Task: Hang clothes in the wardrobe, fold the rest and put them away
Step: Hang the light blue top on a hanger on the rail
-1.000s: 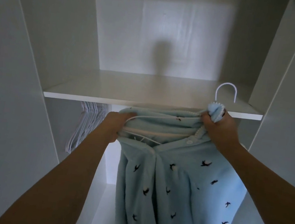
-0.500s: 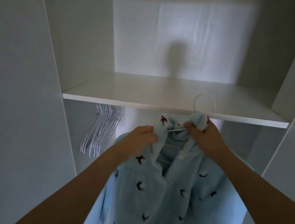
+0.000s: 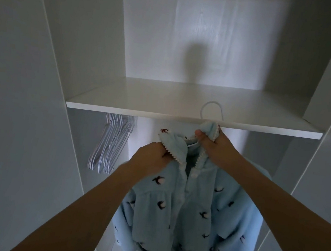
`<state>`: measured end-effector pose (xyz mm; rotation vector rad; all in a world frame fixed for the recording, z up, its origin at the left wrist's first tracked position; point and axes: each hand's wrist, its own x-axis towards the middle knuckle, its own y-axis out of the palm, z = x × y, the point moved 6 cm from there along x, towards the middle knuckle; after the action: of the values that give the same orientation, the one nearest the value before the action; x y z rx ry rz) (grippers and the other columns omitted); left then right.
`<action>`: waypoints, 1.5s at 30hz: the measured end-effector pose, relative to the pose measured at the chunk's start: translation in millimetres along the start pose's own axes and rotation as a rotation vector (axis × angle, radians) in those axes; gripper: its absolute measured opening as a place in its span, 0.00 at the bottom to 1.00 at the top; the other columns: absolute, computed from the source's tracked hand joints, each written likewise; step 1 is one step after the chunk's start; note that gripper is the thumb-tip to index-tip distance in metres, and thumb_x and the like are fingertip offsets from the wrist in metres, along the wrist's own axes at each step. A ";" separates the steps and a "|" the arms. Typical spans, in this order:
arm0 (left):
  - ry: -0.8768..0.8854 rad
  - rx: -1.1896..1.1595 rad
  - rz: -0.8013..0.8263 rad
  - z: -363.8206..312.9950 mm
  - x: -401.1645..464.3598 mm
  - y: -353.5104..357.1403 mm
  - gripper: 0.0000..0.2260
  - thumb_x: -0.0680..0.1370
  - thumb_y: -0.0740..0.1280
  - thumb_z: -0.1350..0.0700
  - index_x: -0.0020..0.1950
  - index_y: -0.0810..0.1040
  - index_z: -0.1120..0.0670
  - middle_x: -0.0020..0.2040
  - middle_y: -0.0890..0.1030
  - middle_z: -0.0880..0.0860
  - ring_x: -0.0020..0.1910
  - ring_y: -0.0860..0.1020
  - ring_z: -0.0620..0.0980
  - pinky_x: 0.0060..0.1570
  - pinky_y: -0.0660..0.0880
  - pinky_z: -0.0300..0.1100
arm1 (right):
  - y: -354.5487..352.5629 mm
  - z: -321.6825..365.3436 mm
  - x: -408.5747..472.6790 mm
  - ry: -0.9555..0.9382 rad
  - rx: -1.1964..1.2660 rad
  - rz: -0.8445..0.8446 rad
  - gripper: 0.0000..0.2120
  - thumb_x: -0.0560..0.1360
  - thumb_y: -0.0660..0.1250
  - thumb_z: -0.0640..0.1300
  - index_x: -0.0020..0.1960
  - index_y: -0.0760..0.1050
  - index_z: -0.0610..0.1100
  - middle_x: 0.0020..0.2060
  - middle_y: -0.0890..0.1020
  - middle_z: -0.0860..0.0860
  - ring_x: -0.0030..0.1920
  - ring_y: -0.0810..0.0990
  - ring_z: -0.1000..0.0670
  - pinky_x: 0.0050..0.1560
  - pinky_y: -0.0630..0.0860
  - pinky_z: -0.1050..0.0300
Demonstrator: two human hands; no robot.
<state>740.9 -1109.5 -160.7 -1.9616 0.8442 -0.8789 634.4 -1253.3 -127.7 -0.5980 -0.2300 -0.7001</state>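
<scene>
**Soft top, stiff hanger**

You are holding the top (image 3: 192, 208) on its hanger (image 3: 212, 110) just below the near edge of the shelf (image 3: 141, 113). Your left hand (image 3: 152, 157) is pinching the left collar flap; your right hand (image 3: 214, 146) is gripping the right collar at the hanger's neck. The fleece looks light, floppy and likely to slide off, so you are best carrying it by the rigid hook, not the cloth. Spare hangers (image 3: 110, 145) are hanging to the left.
</scene>
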 end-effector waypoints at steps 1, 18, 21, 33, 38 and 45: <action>-0.006 -0.024 -0.012 3.7 -1.0 0.5 0.12 0.81 0.59 0.52 0.56 0.78 0.56 0.51 0.81 0.55 0.48 0.78 0.52 0.46 0.71 0.41 | 1.1 3.6 -1.8 -0.023 0.030 0.045 0.14 0.78 0.62 0.52 0.55 0.75 0.43 0.45 0.79 0.52 0.44 0.77 0.60 0.47 0.72 0.70; 0.016 0.195 -0.029 33.7 -29.6 -21.0 0.13 0.82 0.56 0.56 0.52 0.77 0.62 0.46 0.81 0.59 0.45 0.78 0.56 0.41 0.69 0.41 | -44.8 -93.3 -26.0 0.211 -0.645 0.429 0.04 0.71 0.72 0.51 0.43 0.78 0.52 0.41 0.82 0.55 0.50 0.81 0.50 0.51 0.73 0.59; 0.002 0.175 -0.094 36.8 -38.4 -22.5 0.21 0.78 0.51 0.50 0.46 0.77 0.63 0.39 0.79 0.58 0.38 0.76 0.55 0.36 0.70 0.43 | -34.0 -80.8 -23.1 0.192 -0.662 0.451 0.07 0.73 0.71 0.49 0.49 0.79 0.49 0.47 0.81 0.53 0.52 0.79 0.51 0.54 0.72 0.58; -0.146 -0.094 0.211 70.2 -66.6 27.9 0.11 0.80 0.58 0.62 0.57 0.77 0.63 0.52 0.80 0.61 0.51 0.78 0.58 0.51 0.75 0.47 | 49.5 -74.3 -27.4 0.188 -0.576 0.347 0.10 0.78 0.60 0.39 0.54 0.77 0.37 0.51 0.81 0.43 0.48 0.78 0.48 0.48 0.71 0.61; -0.241 -0.281 0.134 83.6 -85.9 52.4 0.11 0.81 0.61 0.60 0.59 0.77 0.61 0.55 0.81 0.56 0.51 0.78 0.51 0.53 0.74 0.43 | 76.8 -94.5 -21.1 0.367 -0.533 0.270 0.11 0.78 0.60 0.37 0.56 0.76 0.34 0.54 0.80 0.39 0.56 0.79 0.42 0.55 0.74 0.56; -0.250 -0.253 0.230 131.8 -70.7 71.9 0.12 0.82 0.58 0.60 0.60 0.75 0.64 0.55 0.78 0.61 0.56 0.77 0.57 0.56 0.72 0.45 | 114.1 -105.9 21.3 0.407 -0.663 0.289 0.13 0.80 0.55 0.37 0.58 0.74 0.34 0.53 0.79 0.43 0.55 0.77 0.44 0.47 0.72 0.58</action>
<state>792.9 -1033.1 -298.5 -2.0828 1.0450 -0.3979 726.4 -1257.6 -255.1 -1.0738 0.4806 -0.5942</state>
